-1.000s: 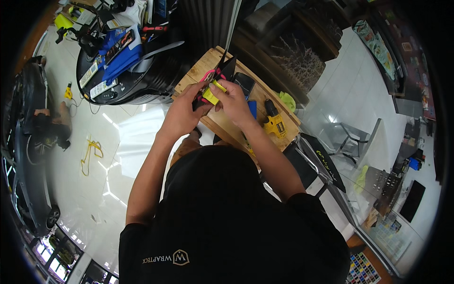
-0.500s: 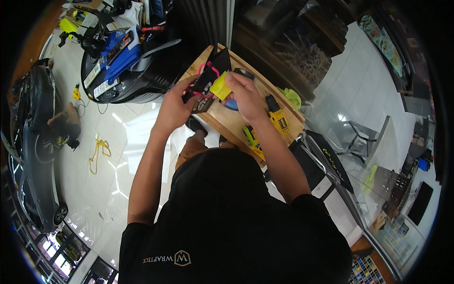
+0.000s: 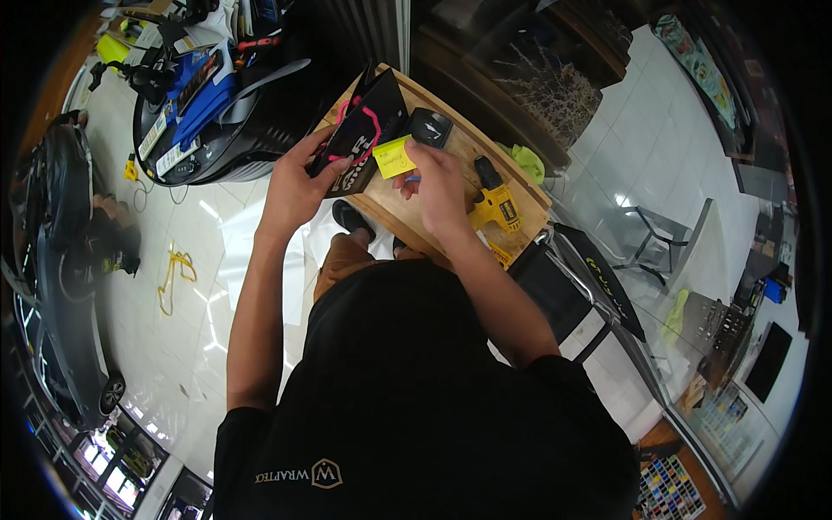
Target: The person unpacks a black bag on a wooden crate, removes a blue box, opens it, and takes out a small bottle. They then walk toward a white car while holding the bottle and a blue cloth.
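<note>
On my feed the hands have parted: left hand [image 3: 297, 189] gripping the bag [image 3: 363, 133], right hand [image 3: 438, 186] alone pinching the note [image 3: 394, 159].

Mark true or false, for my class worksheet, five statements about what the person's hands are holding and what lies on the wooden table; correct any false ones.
1. The left hand holds a black bag with pink handles. True.
2. The right hand holds a small paper note. True.
3. The paper note is blue. False: it is yellow.
4. A drill lies on the wooden table. True.
5. The left hand is gripping the drill. False: the left hand is on the black bag, and the drill lies unheld.
</note>
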`<state>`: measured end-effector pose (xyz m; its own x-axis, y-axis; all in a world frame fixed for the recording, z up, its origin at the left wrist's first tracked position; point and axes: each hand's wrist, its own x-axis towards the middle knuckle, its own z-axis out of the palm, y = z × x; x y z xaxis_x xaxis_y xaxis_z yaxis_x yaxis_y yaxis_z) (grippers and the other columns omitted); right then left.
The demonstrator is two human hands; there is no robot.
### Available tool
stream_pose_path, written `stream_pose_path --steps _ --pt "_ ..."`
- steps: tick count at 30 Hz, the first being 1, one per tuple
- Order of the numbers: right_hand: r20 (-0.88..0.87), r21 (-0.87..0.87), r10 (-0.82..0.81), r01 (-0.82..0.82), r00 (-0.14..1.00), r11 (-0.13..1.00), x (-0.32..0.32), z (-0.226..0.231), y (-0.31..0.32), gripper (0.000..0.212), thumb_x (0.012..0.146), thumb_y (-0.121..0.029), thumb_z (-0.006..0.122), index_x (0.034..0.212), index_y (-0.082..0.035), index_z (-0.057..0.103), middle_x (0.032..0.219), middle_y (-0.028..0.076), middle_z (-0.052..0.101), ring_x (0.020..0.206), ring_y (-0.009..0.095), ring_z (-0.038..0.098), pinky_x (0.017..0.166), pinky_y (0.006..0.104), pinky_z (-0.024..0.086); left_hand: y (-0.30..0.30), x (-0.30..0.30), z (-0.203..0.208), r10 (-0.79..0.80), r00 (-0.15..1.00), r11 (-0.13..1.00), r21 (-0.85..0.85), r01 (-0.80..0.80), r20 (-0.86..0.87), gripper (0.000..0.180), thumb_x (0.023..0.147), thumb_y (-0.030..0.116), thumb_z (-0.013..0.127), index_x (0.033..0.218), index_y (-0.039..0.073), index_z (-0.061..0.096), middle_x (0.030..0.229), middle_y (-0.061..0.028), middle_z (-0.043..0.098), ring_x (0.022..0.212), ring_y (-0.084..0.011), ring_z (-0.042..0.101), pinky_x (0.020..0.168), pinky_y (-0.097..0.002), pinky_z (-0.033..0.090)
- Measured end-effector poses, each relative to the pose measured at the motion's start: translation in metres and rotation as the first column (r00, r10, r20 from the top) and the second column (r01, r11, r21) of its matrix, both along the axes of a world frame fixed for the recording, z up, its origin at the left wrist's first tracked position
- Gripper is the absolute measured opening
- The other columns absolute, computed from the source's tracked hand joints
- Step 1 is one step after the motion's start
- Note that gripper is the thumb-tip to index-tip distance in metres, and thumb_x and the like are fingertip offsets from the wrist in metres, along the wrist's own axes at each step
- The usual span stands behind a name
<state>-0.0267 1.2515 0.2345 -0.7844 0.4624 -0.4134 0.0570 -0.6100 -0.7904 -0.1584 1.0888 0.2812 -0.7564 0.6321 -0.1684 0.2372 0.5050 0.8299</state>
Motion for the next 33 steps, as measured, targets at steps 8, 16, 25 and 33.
stream_pose_path --steps 8,16,25,33 --pt "0.432 0.542 0.171 -0.406 0.886 0.736 0.027 -0.109 0.020 0.024 0.099 -0.024 0.065 0.106 -0.002 0.073 0.083 0.013 0.072 0.069 0.021 0.069 0.062 0.0325 0.054 -0.001 0.000 0.001 -0.013 1.000 0.999 0.035 0.014 -0.014 0.050 0.091 0.008 0.077 0.139 0.003 0.063 0.120 -0.0180 0.073 0.107 -0.0239 0.071 0.096 -0.0340 0.053" --pt "0.234 0.823 0.075 -0.238 0.969 0.516 0.003 -0.035 0.015 0.025 0.093 -0.009 0.070 0.118 -0.005 0.073 0.110 0.013 0.070 0.085 0.018 0.069 0.075 0.0282 0.055 -0.013 0.003 -0.006 -0.032 0.995 0.999 0.022 0.034 -0.096 0.054 0.089 0.005 0.077 0.141 0.006 0.062 0.125 -0.0180 0.071 0.109 -0.0302 0.070 0.096 -0.0369 0.054" --pt "-0.108 0.728 0.222 -0.075 0.969 0.681 -0.045 -0.016 -0.024 0.031 0.091 0.003 0.068 0.121 -0.003 0.068 0.108 0.011 0.064 0.087 0.019 0.067 0.069 0.0300 0.055 -0.010 0.002 -0.006 -0.070 0.996 0.994 0.076 0.074 -0.053 0.053 0.089 0.007 0.077 0.140 0.003 0.061 0.122 -0.0204 0.070 0.106 -0.0314 0.071 0.095 -0.0370 0.053" --pt "-0.093 0.885 0.097 0.038 0.991 0.464 -0.041 0.011 -0.007 0.036 0.090 0.000 0.070 0.124 -0.009 0.064 0.111 0.012 0.063 0.093 0.026 0.067 0.076 0.0344 0.056 -0.015 0.021 0.006 -0.142 0.989 0.984 0.116 0.137 0.042 0.055 0.097 0.026 0.072 0.145 0.001 0.056 0.132 -0.0231 0.063 0.122 -0.0354 0.063 0.104 -0.0399 0.049"
